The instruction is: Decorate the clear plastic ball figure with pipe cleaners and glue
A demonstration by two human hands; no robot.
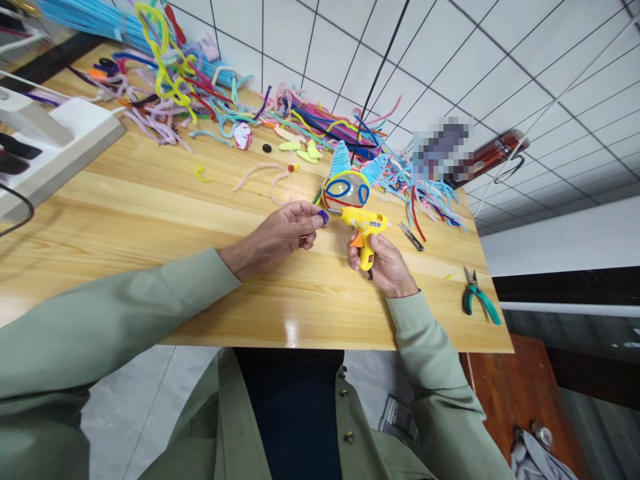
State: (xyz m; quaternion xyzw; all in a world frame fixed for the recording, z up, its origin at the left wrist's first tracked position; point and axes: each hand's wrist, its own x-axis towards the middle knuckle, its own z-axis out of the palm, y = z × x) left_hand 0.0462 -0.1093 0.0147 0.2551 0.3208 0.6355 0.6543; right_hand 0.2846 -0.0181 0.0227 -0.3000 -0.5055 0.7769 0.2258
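Glue gun (371,221) is sitting in the right hand (384,261), whose grip is wrapping round the yellow handle, its nozzle pointing toward the left hand (280,235). That hand's grip is pinching a small purple coil (324,217) between thumb and fingers, above the desk (260,307), at the nozzle tip; whether they are touching, I cannot tell. Just beyond, a clear ball figure (354,193) is showing blue ears. Snips (414,240) are lying near the right hand, green-handled pliers (485,303) farther right.
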